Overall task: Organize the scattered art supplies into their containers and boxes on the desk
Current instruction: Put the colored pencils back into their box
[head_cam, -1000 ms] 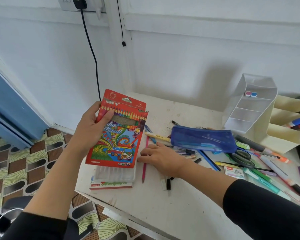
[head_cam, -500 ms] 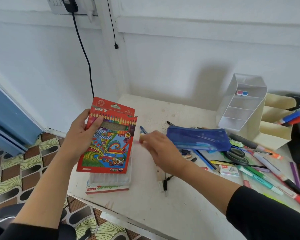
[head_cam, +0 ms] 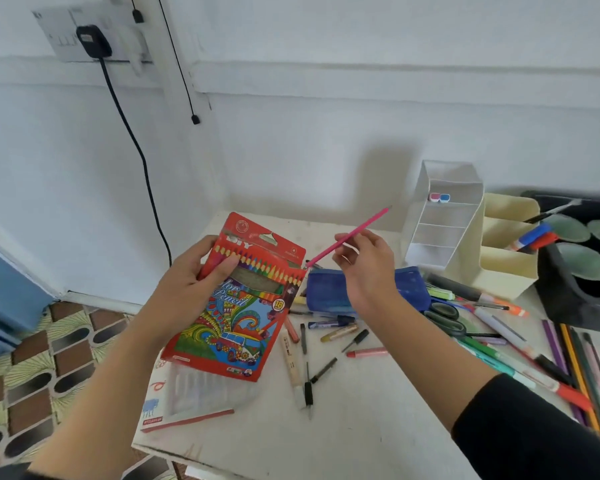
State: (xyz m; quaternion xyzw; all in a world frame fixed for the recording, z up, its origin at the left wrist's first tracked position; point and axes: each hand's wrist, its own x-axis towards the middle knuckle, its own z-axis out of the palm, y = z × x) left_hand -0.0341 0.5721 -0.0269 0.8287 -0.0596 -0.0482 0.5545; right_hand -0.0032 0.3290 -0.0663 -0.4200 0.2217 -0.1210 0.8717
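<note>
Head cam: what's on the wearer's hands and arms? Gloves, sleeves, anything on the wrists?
Both bare: no gloves on the left hand or right hand, and no rings, watch or bands visible. Black sleeves leave the forearms uncovered: the right sleeve ends near the elbow, and the left sleeve barely shows at the frame's bottom-left corner.

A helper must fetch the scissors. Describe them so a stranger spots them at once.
Find the white tiered organizer by the wall. In front of it lies a blue zip pouch; the scissors lie at its right end. Unlike the pens around them, they have two dark loop handles.
</note>
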